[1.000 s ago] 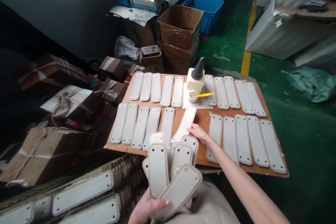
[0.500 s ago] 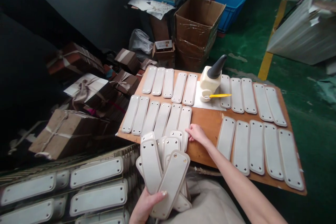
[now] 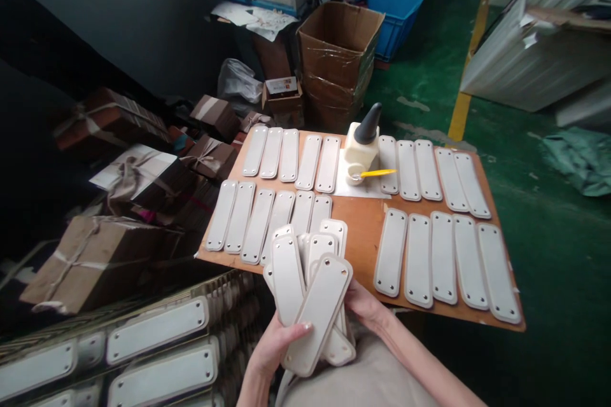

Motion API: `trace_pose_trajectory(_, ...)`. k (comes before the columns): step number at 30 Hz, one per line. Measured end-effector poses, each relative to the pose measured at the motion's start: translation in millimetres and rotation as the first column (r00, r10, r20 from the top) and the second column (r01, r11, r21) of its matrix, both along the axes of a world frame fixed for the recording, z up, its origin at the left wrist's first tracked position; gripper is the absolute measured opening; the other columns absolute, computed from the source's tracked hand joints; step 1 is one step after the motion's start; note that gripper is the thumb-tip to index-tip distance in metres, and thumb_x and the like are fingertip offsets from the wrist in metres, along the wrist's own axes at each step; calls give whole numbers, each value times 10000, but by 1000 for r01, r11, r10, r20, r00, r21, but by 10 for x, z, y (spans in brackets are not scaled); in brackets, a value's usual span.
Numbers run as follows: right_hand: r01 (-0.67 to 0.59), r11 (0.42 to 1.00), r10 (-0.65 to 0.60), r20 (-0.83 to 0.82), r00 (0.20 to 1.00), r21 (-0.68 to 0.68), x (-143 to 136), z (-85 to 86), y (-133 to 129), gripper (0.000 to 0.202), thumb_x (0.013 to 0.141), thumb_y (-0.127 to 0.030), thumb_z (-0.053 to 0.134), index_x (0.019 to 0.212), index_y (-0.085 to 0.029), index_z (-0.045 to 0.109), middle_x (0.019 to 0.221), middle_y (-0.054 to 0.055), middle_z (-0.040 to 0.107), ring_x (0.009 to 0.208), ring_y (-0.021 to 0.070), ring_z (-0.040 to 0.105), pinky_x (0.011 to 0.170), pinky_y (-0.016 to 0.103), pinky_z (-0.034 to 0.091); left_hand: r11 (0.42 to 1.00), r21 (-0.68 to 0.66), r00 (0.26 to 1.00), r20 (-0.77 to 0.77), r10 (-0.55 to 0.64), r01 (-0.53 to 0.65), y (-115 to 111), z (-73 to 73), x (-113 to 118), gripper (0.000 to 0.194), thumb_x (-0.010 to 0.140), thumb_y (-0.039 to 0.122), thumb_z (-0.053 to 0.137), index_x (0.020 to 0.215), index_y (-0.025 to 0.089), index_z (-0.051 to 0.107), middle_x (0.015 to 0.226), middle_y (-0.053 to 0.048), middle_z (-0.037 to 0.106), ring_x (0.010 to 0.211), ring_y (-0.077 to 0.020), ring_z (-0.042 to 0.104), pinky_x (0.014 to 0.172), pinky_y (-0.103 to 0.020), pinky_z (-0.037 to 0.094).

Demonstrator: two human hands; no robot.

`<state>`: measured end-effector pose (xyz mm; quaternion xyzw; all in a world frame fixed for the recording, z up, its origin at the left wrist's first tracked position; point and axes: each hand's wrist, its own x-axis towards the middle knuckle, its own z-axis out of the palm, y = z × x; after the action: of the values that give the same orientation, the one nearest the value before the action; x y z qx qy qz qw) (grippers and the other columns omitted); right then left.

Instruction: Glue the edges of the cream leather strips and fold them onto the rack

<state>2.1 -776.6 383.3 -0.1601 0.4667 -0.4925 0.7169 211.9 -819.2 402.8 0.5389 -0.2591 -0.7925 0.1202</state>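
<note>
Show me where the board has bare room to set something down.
The widest bare patch on the board lies between the white paper, the near right strips, the held strips and the right hand. It is crowded among the left strips and the far right strips, with only slivers between them.

Beige garment (image 3: 377, 372), bare forearms (image 3: 420, 353)

Grn floor (image 3: 429, 86) w/ yellow line (image 3: 458, 116), dk gray wall (image 3: 119, 6); cardbd box (image 3: 334, 63), blue bin (image 3: 394, 16)
</note>
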Motion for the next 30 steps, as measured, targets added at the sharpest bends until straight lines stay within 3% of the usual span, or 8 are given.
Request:
trace_pose_trajectory(5,92,996,-91,-63,994,17,-30,87,92,222,783,-457,703,819,-241,736,750,41,695,794,252,640,780,382,505,1000,5,1000,-6,-15,15,-64,65,-228,741,555,329,876,1207,111,600,1136,-170,702,1056,-355,642,875,-409,542)
trace_pose_trajectory(8,192,981,-191,-141,971,-7,-53,83,121,211,721,-469,748,759,-263,718,716,29,679,740,252,622,696,358,507,998,-6,998,-21,-66,66,-114,109,-390,697,574,305,871,1193,117,613,1112,-161,712,1021,-334,657,836,-376,555)
trace_pose_trajectory(11,432,899,-430,-328,841,-71,-79,12,110,261,740,-526,684,666,-279,645,660,26,647,663,238,580,586,340,483,991,-8,991,-26,-133,133,-155,133,-567,643,589,287,866,1161,110,632,1092,-164,719,988,-321,670,804,-354,563)
trace_pose_trajectory(14,568,809,-552,-523,649,-149,-199,-70,45,240,796,-489,611,791,-249,612,761,33,654,719,220,574,646,330,482,992,11,993,-12,-122,122,-158,124,-722,620,632,287,842,1182,107,620,1088,-170,719,949,-308,685,791,-355,568)
trace_pose_trajectory(19,564,810,-460,-772,439,-161,-511,-224,-113,282,848,-490,522,800,-213,504,732,14,601,688,181,546,661,293,458,999,4,999,18,43,-43,-107,57,-819,720,663,284,819,1305,127,535,1129,-170,706,937,-301,697,787,-361,575)
trace_pose_trajectory(24,539,835,-388,-815,430,-114,-645,-518,-169,299,819,-506,523,772,-215,477,684,-7,566,626,170,526,596,274,445,992,4,992,28,123,-123,-97,25,-769,780,605,277,848,1305,120,542,1109,-173,714,954,-333,695,775,-364,582)
trace_pose_trajectory(27,571,818,-343,-853,394,-65,-674,-665,-128,301,807,-459,527,931,-184,520,744,37,617,667,214,577,617,313,463,991,-20,990,54,130,-129,-105,23,-716,771,583,280,856,1280,112,572,1033,-162,738,953,-346,694,778,-374,582)
trace_pose_trajectory(30,564,825,-284,-889,358,-37,-681,-683,-69,423,799,-354,540,1170,-156,488,866,84,650,781,264,619,697,364,482,992,-32,990,57,127,-126,-104,13,-634,766,582,287,857,1275,116,580,1017,-155,744,1021,-361,669,831,-389,571)
